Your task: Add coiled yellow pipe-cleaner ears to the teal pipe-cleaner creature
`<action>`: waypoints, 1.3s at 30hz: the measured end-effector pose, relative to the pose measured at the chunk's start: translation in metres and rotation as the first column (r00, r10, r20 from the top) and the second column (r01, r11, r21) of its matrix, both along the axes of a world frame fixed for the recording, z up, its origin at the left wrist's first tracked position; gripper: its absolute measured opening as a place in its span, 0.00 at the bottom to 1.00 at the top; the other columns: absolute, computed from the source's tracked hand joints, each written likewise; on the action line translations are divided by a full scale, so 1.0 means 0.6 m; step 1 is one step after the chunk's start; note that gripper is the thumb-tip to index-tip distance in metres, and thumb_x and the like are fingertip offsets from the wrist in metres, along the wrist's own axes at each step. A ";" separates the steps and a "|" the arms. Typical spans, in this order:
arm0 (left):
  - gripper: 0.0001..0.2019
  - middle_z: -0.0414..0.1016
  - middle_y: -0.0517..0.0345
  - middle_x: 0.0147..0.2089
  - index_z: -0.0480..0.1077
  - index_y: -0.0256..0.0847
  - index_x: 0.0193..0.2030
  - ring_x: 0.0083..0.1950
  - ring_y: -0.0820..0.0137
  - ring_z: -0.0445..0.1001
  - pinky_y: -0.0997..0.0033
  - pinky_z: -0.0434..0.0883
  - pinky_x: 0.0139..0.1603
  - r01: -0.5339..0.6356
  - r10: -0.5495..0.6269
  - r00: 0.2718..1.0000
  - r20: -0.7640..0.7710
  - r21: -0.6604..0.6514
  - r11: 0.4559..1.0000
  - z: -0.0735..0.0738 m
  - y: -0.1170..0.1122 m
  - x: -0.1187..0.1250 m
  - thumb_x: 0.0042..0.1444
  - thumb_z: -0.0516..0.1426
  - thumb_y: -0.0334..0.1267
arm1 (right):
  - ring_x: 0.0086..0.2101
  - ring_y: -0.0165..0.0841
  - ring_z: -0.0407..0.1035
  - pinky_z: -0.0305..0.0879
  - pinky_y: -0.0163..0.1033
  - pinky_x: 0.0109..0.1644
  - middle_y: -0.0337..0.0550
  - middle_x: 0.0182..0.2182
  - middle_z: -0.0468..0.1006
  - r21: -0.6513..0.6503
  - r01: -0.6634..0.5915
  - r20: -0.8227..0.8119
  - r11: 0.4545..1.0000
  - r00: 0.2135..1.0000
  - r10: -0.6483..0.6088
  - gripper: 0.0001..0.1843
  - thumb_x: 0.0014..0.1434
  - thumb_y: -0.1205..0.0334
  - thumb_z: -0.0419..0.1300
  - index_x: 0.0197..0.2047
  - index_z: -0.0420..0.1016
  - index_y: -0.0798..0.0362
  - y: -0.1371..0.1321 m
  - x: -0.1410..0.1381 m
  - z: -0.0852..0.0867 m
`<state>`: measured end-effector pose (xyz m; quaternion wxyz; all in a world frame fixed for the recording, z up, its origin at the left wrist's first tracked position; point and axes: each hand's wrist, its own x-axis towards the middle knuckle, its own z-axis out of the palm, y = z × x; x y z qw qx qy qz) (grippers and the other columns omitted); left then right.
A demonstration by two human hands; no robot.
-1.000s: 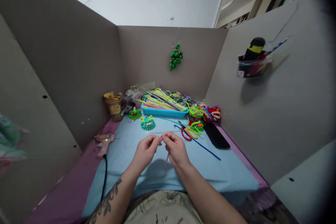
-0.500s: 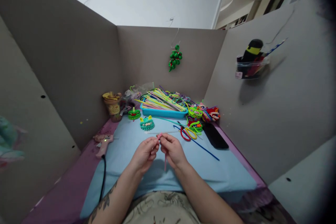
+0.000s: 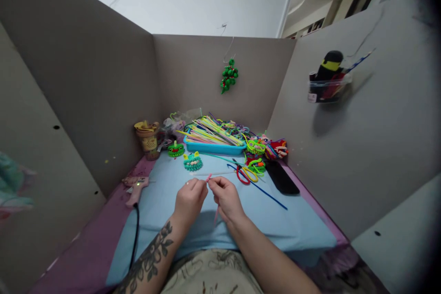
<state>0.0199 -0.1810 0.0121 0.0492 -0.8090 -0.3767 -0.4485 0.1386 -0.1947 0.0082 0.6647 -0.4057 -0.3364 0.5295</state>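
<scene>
Both hands meet over the near middle of the blue cloth, around a pink pipe cleaner [image 3: 216,216]. My left hand [image 3: 189,200] is closed, back of the hand up, pinching the pipe cleaner's upper part, whose tip pokes out above the fingers. My right hand [image 3: 227,196] pinches it from the other side with thumb and forefinger; its loose end hangs below the palm. Just beyond the hands lie a teal pipe-cleaner figure [image 3: 193,161], red-and-yellow-handled scissors [image 3: 244,175] and a dark blue pipe cleaner [image 3: 267,193].
A blue tray [image 3: 215,148] heaped with pipe cleaners stands at the back. On the left are a pink glue gun [image 3: 137,189] with its cord and a brown cup [image 3: 149,141]. A black phone [image 3: 282,178] lies right, near more colourful figures [image 3: 257,148]. Grey panels [image 3: 223,50] enclose the table.
My left hand has rolled over so its back and the tattooed forearm face up. The pink tip now points up to the right between the fingers. Objects on the table stay put.
</scene>
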 end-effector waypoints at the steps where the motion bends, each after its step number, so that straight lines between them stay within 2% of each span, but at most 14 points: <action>1: 0.12 0.65 0.59 0.23 0.67 0.39 0.26 0.27 0.72 0.64 0.73 0.60 0.31 -0.033 0.038 0.997 -0.070 0.071 0.997 -0.003 0.001 0.000 0.60 0.49 0.31 | 0.16 0.19 0.43 0.35 0.32 0.18 0.29 0.15 0.60 0.002 0.021 0.021 1.000 1.000 -0.021 0.13 0.42 0.56 0.68 0.24 0.71 0.56 0.001 -0.001 0.000; 5: 0.12 0.66 0.58 0.23 0.69 0.39 0.27 0.27 0.71 0.64 0.73 0.59 0.30 -0.051 0.071 0.984 -0.164 0.122 0.991 -0.009 0.000 0.000 0.59 0.49 0.30 | 0.17 0.21 0.44 0.38 0.33 0.20 0.29 0.16 0.60 0.038 0.076 0.090 0.996 0.993 -0.079 0.14 0.43 0.55 0.66 0.20 0.68 0.56 0.004 -0.003 0.000; 8: 0.10 0.70 0.55 0.28 0.71 0.38 0.32 0.31 0.71 0.67 0.74 0.62 0.33 0.053 -0.054 0.998 -0.009 -0.121 0.991 0.000 -0.003 -0.002 0.60 0.49 0.34 | 0.18 0.21 0.45 0.40 0.33 0.21 0.30 0.16 0.60 0.071 0.104 0.111 0.992 0.988 -0.111 0.14 0.44 0.56 0.66 0.20 0.68 0.56 0.006 -0.001 0.001; 10: 0.09 0.73 0.55 0.32 0.72 0.38 0.36 0.33 0.72 0.68 0.75 0.63 0.33 0.193 -0.123 0.969 0.213 -0.350 0.917 0.010 -0.005 -0.002 0.60 0.51 0.38 | 0.17 0.21 0.45 0.39 0.33 0.20 0.29 0.15 0.59 0.082 0.089 0.080 0.993 0.992 -0.096 0.13 0.45 0.56 0.65 0.21 0.69 0.56 0.008 0.004 0.000; 12: 0.11 0.70 0.58 0.27 0.71 0.38 0.35 0.27 0.75 0.65 0.78 0.61 0.26 0.369 -0.099 0.886 0.452 -0.561 0.741 0.018 -0.005 0.000 0.58 0.52 0.42 | 0.17 0.21 0.44 0.37 0.32 0.20 0.29 0.15 0.58 0.081 0.049 0.035 0.996 0.998 -0.052 0.12 0.45 0.57 0.65 0.22 0.70 0.56 0.011 0.010 -0.002; 14: 0.13 0.64 0.63 0.21 0.70 0.36 0.32 0.20 0.80 0.57 0.81 0.53 0.18 0.570 -0.012 0.763 0.647 -0.664 0.484 0.023 -0.005 0.002 0.56 0.54 0.46 | 0.16 0.20 0.43 0.35 0.32 0.19 0.29 0.15 0.59 0.076 0.002 0.009 0.997 1.000 -0.003 0.12 0.45 0.57 0.65 0.23 0.70 0.56 0.013 0.015 -0.004; 16: 0.13 0.62 0.64 0.22 0.68 0.35 0.31 0.18 0.83 0.51 0.84 0.45 0.14 0.750 0.082 0.621 0.780 -0.621 0.227 0.024 -0.005 0.003 0.53 0.57 0.45 | 0.15 0.20 0.44 0.35 0.32 0.18 0.29 0.15 0.61 0.074 -0.037 0.000 0.997 0.999 0.037 0.12 0.45 0.56 0.66 0.23 0.70 0.56 0.013 0.018 -0.005; 18: 0.11 0.64 0.62 0.25 0.68 0.33 0.31 0.18 0.85 0.52 0.86 0.42 0.12 0.857 0.189 0.502 0.844 -0.515 0.021 0.025 -0.004 0.004 0.51 0.60 0.41 | 0.14 0.20 0.46 0.36 0.31 0.18 0.30 0.15 0.64 0.076 -0.080 -0.006 0.994 0.997 0.081 0.12 0.45 0.57 0.66 0.24 0.69 0.56 0.012 0.019 -0.005; 21: 0.06 0.62 0.64 0.24 0.67 0.31 0.30 0.16 0.88 0.50 0.90 0.41 0.10 0.908 0.390 0.417 0.821 -0.366 -0.201 0.029 -0.004 0.004 0.53 0.58 0.33 | 0.15 0.21 0.54 0.41 0.30 0.18 0.33 0.15 0.68 0.101 -0.156 -0.029 0.983 0.987 0.160 0.12 0.46 0.58 0.65 0.23 0.69 0.56 0.009 0.019 -0.003; 23: 0.06 0.59 0.65 0.23 0.66 0.32 0.29 0.15 0.88 0.48 0.92 0.42 0.10 0.913 0.462 0.403 0.790 -0.312 -0.262 0.035 -0.005 0.004 0.57 0.54 0.30 | 0.16 0.22 0.59 0.46 0.30 0.19 0.35 0.17 0.70 0.120 -0.195 -0.050 0.974 0.978 0.202 0.11 0.47 0.59 0.65 0.23 0.70 0.56 0.008 0.019 -0.002; 28: 0.07 0.57 0.66 0.23 0.64 0.33 0.28 0.15 0.89 0.49 0.94 0.43 0.10 0.924 0.487 0.382 0.786 -0.303 -0.235 0.039 -0.009 0.007 0.58 0.51 0.29 | 0.18 0.23 0.63 0.50 0.28 0.20 0.35 0.19 0.71 0.105 -0.218 -0.112 0.970 0.967 0.229 0.10 0.45 0.60 0.67 0.24 0.71 0.56 0.008 0.016 -0.004; 33: 0.08 0.59 0.67 0.22 0.64 0.34 0.27 0.16 0.88 0.50 0.91 0.45 0.12 0.946 0.450 0.303 0.840 -0.322 -0.035 0.027 -0.010 0.015 0.49 0.61 0.32 | 0.16 0.20 0.55 0.44 0.28 0.18 0.34 0.18 0.69 0.113 -0.227 -0.152 0.967 0.958 0.243 0.12 0.44 0.58 0.68 0.27 0.73 0.56 0.009 0.009 -0.009; 36: 0.11 0.59 0.68 0.19 0.64 0.35 0.24 0.16 0.86 0.49 0.87 0.46 0.14 0.905 0.350 0.318 0.881 -0.392 0.164 0.022 -0.011 0.017 0.44 0.63 0.36 | 0.14 0.18 0.43 0.35 0.30 0.17 0.30 0.14 0.62 0.117 -0.200 -0.129 0.973 0.968 0.215 0.12 0.43 0.57 0.68 0.26 0.73 0.56 0.007 0.009 -0.008; 39: 0.11 0.60 0.67 0.17 0.66 0.36 0.22 0.18 0.81 0.53 0.81 0.51 0.18 0.657 0.138 0.576 0.805 -0.557 0.508 0.022 -0.013 0.014 0.47 0.61 0.40 | 0.15 0.19 0.42 0.34 0.31 0.18 0.29 0.14 0.58 0.113 -0.153 -0.054 0.982 0.986 0.160 0.12 0.44 0.56 0.67 0.24 0.72 0.56 0.002 0.011 -0.001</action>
